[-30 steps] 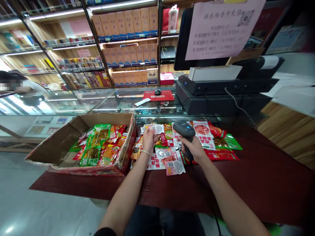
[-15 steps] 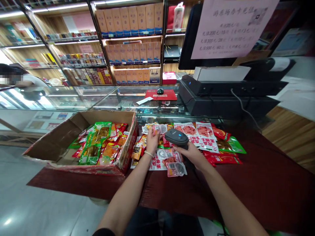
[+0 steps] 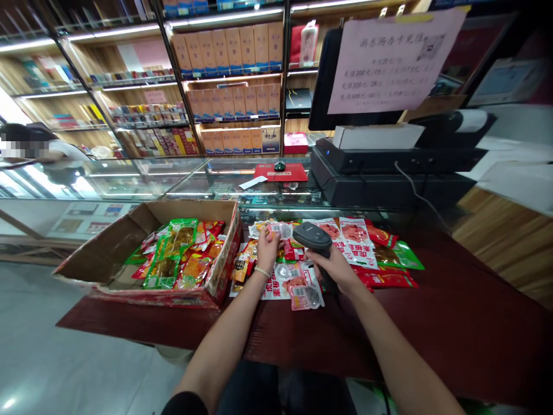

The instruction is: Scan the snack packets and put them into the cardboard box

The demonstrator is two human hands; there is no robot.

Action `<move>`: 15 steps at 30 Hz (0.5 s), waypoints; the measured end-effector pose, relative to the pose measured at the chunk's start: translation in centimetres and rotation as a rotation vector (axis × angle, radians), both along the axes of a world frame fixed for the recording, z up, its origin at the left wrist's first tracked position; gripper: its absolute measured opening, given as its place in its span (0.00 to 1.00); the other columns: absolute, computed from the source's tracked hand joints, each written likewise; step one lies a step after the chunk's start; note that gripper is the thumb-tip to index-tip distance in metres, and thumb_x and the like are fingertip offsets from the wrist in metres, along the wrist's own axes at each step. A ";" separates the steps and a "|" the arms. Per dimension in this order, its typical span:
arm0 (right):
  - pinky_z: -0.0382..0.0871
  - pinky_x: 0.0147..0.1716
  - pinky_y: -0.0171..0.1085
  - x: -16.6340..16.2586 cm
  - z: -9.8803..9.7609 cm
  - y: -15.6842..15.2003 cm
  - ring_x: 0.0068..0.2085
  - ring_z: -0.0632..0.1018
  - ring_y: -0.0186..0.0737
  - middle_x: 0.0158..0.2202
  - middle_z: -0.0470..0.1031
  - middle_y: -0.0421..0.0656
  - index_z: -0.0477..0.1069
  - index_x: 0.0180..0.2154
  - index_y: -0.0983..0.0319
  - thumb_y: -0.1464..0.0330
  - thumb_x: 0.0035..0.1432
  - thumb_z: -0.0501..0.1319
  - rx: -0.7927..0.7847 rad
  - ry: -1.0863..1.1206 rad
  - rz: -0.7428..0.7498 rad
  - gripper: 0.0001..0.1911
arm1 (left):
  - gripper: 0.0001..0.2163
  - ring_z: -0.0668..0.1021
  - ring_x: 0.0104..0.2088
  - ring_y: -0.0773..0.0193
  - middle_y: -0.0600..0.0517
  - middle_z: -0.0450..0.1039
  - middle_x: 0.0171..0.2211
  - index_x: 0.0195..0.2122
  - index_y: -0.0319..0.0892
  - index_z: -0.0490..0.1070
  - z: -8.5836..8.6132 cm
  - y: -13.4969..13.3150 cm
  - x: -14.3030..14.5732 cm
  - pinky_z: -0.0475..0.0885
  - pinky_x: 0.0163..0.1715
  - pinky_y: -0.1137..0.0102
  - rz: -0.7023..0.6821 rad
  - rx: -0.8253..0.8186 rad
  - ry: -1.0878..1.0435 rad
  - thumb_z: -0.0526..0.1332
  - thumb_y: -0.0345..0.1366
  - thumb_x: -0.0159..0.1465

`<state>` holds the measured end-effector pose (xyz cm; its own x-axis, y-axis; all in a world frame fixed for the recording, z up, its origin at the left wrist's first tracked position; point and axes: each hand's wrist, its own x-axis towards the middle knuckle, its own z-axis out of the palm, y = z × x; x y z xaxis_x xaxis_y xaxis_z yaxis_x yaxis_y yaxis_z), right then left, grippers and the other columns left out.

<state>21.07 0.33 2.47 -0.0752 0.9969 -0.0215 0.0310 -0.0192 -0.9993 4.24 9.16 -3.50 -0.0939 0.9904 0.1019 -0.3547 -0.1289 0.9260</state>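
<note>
Left hand (image 3: 268,253): pinching small pink-and-clear plastic packet (image 3: 283,231)
Right hand (image 3: 339,268): wrapped round black pistol-shaped scanner (image 3: 311,236), right of packet
Flat dark-red tabletop (image 3: 440,323): beneath both — stretching rightward
Clear glass counter (image 3: 203,185): beyond both hands

Wood-backed shelves (image 3: 298,125) are rising behind a glass counter (image 3: 112,181).
Strip lights (image 3: 224,18) are shining along them, and the grey floor (image 3: 38,346) is gleaming.

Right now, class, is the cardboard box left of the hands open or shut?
Open: the cardboard box has its top uncovered, showing packets inside.
</note>
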 end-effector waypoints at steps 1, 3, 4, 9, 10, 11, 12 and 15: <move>0.59 0.15 0.33 0.1 0.2 0.0 0.13 0.65 0.33 0.11 0.66 0.34 0.70 0.32 0.61 0.55 0.52 0.68 0.016 0.023 -0.014 0.16 | 0.19 0.78 0.33 0.67 0.51 0.73 0.39 0.47 0.43 0.65 0.5 -0.1 0.1 0.77 0.33 0.70 0.025 -0.001 0.022 0.66 0.41 0.57; 0.60 0.15 0.33 0.2 0.7 0.0 0.13 0.66 0.33 0.12 0.67 0.35 0.70 0.31 0.61 0.55 0.53 0.67 0.061 0.057 -0.059 0.16 | 0.16 0.78 0.31 0.67 0.51 0.73 0.37 0.45 0.42 0.66 2.4 -0.4 0.2 0.77 0.31 0.70 0.081 0.020 0.066 0.63 0.42 0.59; 0.60 0.15 0.33 0.2 1.1 -0.1 0.14 0.66 0.33 0.12 0.67 0.36 0.70 0.30 0.61 0.55 0.53 0.67 0.085 0.072 -0.087 0.16 | 0.14 0.77 0.31 0.67 0.51 0.72 0.36 0.45 0.42 0.66 3.8 -0.7 0.0 0.77 0.31 0.69 0.105 0.043 0.094 0.62 0.43 0.61; 0.60 0.15 0.33 -0.3 3.5 -0.2 0.14 0.67 0.33 0.13 0.68 0.36 0.72 0.31 0.62 0.56 0.54 0.67 0.144 0.089 -0.098 0.15 | 0.11 0.79 0.33 0.64 0.51 0.75 0.36 0.47 0.44 0.68 13.1 -4.5 -4.0 0.75 0.33 0.70 0.099 0.343 0.564 0.57 0.41 0.66; 0.60 0.15 0.33 -0.6 3.9 -0.2 0.14 0.67 0.33 0.13 0.68 0.36 0.72 0.31 0.62 0.56 0.54 0.67 0.146 0.085 -0.079 0.15 | 0.11 0.79 0.33 0.63 0.51 0.76 0.36 0.47 0.45 0.69 14.9 -5.5 -5.4 0.74 0.34 0.71 0.110 0.415 0.728 0.57 0.41 0.66; 0.60 0.16 0.33 -1.1 4.2 -0.3 0.14 0.67 0.33 0.13 0.68 0.36 0.72 0.32 0.62 0.56 0.53 0.67 0.148 0.079 -0.062 0.15 | 0.11 0.79 0.36 0.62 0.51 0.77 0.37 0.48 0.46 0.70 16.4 -6.5 -7.0 0.74 0.36 0.70 0.129 0.467 0.886 0.56 0.40 0.67; 0.61 0.16 0.33 -1.6 4.4 -0.3 0.15 0.67 0.33 0.13 0.68 0.36 0.71 0.32 0.61 0.56 0.53 0.68 0.153 0.072 -0.047 0.16 | 0.11 0.80 0.37 0.61 0.51 0.78 0.38 0.49 0.47 0.70 17.6 -7.3 -8.6 0.73 0.38 0.70 0.185 0.500 1.014 0.56 0.39 0.67; 0.62 0.17 0.33 -3.4 4.6 -0.4 0.15 0.67 0.34 0.14 0.68 0.36 0.71 0.34 0.62 0.56 0.53 0.68 0.156 0.043 0.000 0.16 | 0.12 0.81 0.39 0.57 0.50 0.80 0.39 0.50 0.48 0.72 19.1 -8.6 -14.0 0.72 0.40 0.68 0.389 0.456 1.295 0.57 0.36 0.66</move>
<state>17.68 -0.09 7.06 -0.0724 0.9880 0.1366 -0.0120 0.1361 -0.9906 -9.72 0.54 15.57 0.0566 0.7813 0.6216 0.8213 -0.3904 0.4159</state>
